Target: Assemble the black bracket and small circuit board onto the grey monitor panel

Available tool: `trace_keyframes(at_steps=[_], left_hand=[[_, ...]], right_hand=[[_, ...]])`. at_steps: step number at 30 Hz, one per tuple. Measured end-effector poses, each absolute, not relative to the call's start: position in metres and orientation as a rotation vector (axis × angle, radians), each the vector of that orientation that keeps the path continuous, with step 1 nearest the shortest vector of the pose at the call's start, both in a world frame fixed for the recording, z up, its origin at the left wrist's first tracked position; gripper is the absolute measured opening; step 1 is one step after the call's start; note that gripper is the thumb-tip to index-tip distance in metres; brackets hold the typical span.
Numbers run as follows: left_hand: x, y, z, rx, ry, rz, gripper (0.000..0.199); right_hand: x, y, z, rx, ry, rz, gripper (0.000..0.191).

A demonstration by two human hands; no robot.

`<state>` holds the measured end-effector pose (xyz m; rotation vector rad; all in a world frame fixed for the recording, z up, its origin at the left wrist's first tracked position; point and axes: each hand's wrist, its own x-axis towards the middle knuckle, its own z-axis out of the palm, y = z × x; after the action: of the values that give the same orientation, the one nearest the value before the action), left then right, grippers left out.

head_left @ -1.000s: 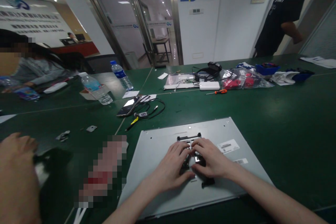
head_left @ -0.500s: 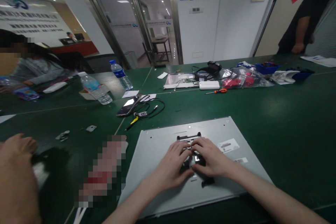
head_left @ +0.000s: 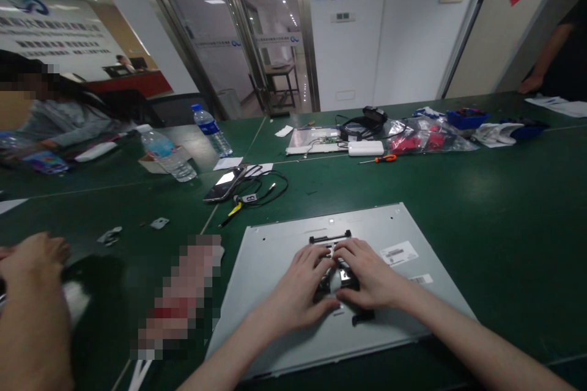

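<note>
A flat grey metal panel (head_left: 284, 263) with two white labels lies on the green table. At its middle is a black and silver part (head_left: 347, 277), partly hidden under my fingers. My left hand (head_left: 306, 284) curls round the part's left side, and my right hand (head_left: 367, 275) curls round its right side. Both hands have bent fingers closed on it, with the fingertips nearly meeting. Black brackets (head_left: 330, 237) show beyond my fingers, and another black piece (head_left: 363, 317) sits nearer me on the panel.
Left of the panel are a pixelated object (head_left: 183, 293) and another person's arm (head_left: 36, 305). Farther back lie a phone (head_left: 224, 184), cables, bottles (head_left: 169, 156), an orange screwdriver (head_left: 385, 159), a white box (head_left: 365, 148), and plastic bags (head_left: 426, 137).
My hands have hardly moved on the part. The person standing at the back right has shifted to the right, and the other person's hand at the left has moved slightly.
</note>
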<state>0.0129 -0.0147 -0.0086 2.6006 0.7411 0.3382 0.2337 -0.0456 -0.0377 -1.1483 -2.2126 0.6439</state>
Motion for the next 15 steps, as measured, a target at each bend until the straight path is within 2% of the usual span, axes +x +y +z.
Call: trace_keyframes(at_steps=[5,15], left_hand=[[0.0140,-0.0163,-0.0047,2.583,0.754,0.329,0.064],[0.0157,-0.0179,0.0003,2.583,0.761,0.274,0.072]], right_hand=[[0.2336,-0.0463,-0.0369,-1.136,-2.224,0.662,0.059],[0.2338,-0.0470,-0.0370,-1.119,-2.224,0.656,0.056]])
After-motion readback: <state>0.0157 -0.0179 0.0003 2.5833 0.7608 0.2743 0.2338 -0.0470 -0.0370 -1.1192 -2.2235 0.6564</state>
